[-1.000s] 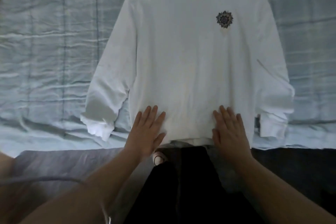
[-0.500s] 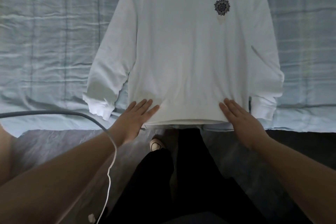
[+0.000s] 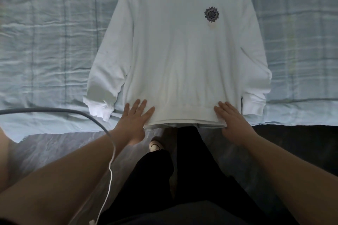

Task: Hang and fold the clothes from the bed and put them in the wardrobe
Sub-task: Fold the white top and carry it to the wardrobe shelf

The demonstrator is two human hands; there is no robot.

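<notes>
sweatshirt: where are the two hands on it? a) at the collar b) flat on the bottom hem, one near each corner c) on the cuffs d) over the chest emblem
B: the left hand and right hand lie flat, fingers straight, on the bottom hem of the sweatshirt, one near each corner.

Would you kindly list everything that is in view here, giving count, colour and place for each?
bedspread: one, pale blue checked, across the upper half of the view
sweatshirt: one, white, laid flat on the bedspread, hem toward the person
emblem: one, dark and round, on the sweatshirt's chest
cable: one, grey turning white, from the left edge over the left forearm and downward
floor: grey, below the bedspread's edge
shoe: one, pale, on the floor, centre
trousers: one pair, black, bottom centre
left hand: one, fingers straight, flat on the hem
right hand: one, fingers straight, flat on the hem
</notes>
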